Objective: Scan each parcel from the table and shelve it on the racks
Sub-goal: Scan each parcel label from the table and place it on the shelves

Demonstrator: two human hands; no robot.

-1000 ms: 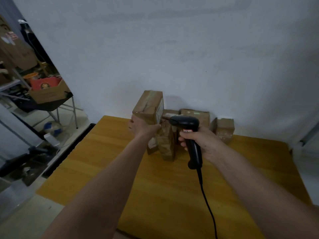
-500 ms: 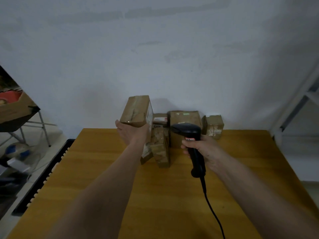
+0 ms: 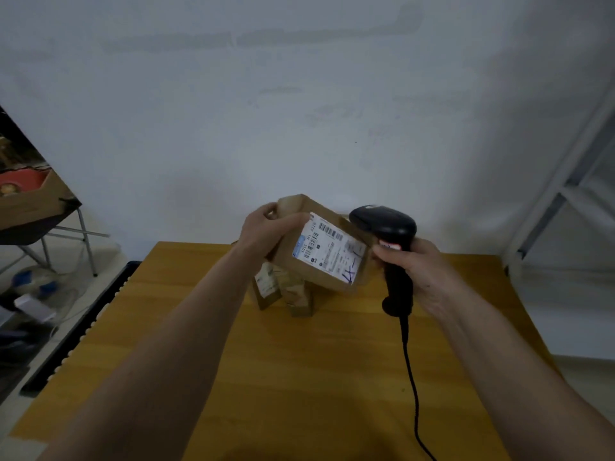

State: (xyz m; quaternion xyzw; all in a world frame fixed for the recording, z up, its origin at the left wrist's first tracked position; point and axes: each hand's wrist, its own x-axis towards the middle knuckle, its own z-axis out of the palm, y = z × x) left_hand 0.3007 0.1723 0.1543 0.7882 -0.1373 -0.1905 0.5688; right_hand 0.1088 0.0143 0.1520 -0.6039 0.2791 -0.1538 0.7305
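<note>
Parcel (image 3: 312,247) held above the table (image 3: 299,377) at twelve o'clock, your left hand (image 3: 266,227) gripping its far end, label (image 3: 329,251) facing you. Your right hand (image 3: 412,267) clasps the scanner (image 3: 389,234) at two o'clock; tilt its head down onto the barcode, keeping the parcel steady.

White label (image 3: 327,251) on held parcel (image 3: 293,254): barcodes, fine print too blurred to read; pen scrawl at its 5 o'clock corner. Lower parcel's label (image 3: 267,283): unreadable.
</note>
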